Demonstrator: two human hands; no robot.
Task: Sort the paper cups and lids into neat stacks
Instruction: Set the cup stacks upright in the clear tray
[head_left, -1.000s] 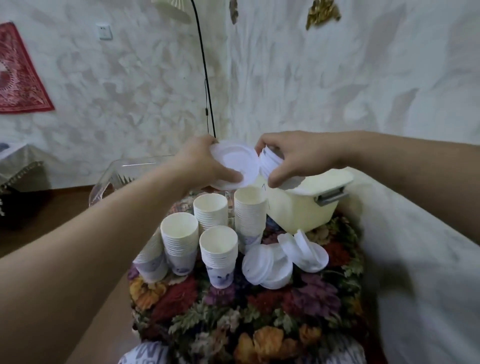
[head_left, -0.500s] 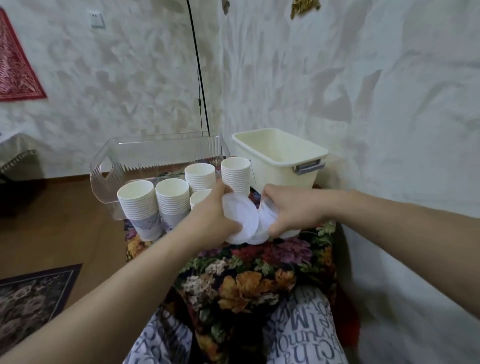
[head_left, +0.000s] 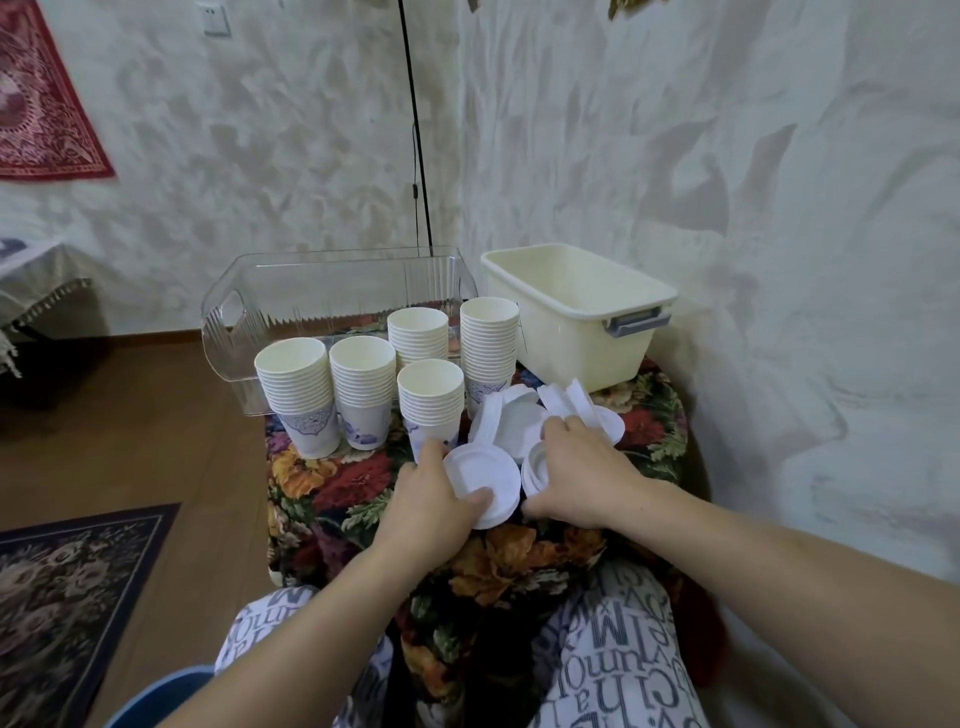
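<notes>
Head view: left hand (head_left: 434, 506) fingers grasping lid (head_left: 480, 475), face tilted up; right hand (head_left: 587, 470) fingers grasping lid stack (head_left: 535, 467)

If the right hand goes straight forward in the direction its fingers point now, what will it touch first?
Most likely the loose pile of white lids lying just beyond the right hand, whose fingers point up and to the left. The tallest cup stack stands behind that pile; depth is uncertain.
</notes>
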